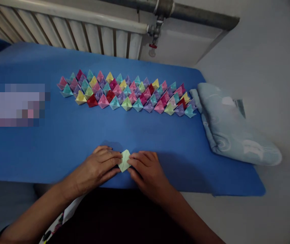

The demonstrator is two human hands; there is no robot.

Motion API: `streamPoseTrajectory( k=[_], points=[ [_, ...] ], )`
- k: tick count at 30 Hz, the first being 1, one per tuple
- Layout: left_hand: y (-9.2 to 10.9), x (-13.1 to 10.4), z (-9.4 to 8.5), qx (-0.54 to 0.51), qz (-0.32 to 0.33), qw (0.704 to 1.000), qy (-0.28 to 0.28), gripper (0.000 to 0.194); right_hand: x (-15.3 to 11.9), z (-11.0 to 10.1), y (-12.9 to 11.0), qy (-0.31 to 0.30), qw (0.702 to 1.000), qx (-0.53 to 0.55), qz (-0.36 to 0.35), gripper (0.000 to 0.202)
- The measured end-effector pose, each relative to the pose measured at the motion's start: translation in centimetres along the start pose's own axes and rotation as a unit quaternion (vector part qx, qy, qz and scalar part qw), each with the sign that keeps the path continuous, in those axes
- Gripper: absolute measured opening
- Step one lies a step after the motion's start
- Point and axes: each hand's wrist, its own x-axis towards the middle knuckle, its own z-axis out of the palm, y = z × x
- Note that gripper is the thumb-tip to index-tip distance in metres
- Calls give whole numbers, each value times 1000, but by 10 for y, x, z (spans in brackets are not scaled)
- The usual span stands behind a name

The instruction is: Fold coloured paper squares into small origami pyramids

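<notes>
A small light-green folded paper (pixel 124 161) shows between my two hands near the front edge of the blue table, with a crease down its middle. My left hand (pixel 101 164) pinches its left side between thumb and fingers. On the right side, the fingers and thumb of my right hand (pixel 146 169) grip it too. Beyond my hands, several folded paper boats (pixel 127 104) in pink, red, yellow, green, purple and blue stand close together in long rows.
The blue table surface (pixel 96 125) runs under everything. A folded light-blue patterned blanket (pixel 232 125) lies at its right end. A pixelated patch (pixel 12 105) hides something at the left. Behind stand a white radiator (pixel 78 34) and a pipe with a red-handled valve (pixel 153 45).
</notes>
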Motion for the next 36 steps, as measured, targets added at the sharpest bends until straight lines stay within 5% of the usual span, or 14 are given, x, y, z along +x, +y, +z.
streamPoseTrajectory(
  k=[27,36],
  points=[
    [3,1,5,1,-53,996,67,12,-2,4,-2,13,999,-31,29,15],
    [4,1,11,21,-81,994,64,10,1,8,-3,52,995,6,88,10]
  ],
)
